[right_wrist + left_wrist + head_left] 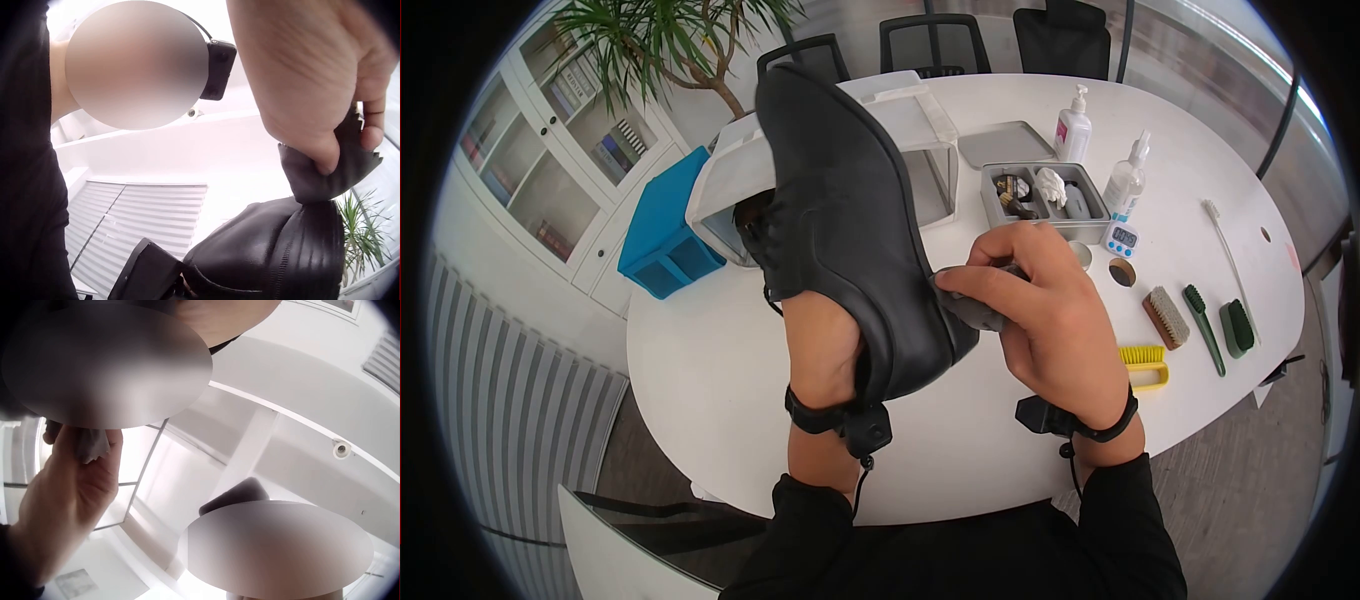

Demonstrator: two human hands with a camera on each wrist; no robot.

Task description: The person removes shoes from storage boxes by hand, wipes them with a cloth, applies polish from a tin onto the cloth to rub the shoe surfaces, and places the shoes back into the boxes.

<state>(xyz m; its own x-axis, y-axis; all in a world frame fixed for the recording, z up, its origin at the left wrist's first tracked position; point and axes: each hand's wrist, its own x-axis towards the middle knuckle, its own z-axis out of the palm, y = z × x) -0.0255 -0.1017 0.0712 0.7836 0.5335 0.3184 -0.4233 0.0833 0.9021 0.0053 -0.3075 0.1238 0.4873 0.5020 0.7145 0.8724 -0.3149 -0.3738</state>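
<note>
The black shoe (pixel 855 240) is in the air above the table (pixel 710 400), toe towards 11 o'clock and heel towards 5, its long axis steep. The left hand (pixel 822 345) reaches into its opening; I cannot tell how those fingers lie. At the shoe's 4 o'clock, the right hand (pixel 1055 310) pinches a dark cloth (pixel 975 313) against the edge near the heel. The shoe partly hides the white box (pixel 735 165) behind; the blue box (pixel 662 225) lies at 9 o'clock, the grey tray (pixel 1090 229) at 2.
</note>
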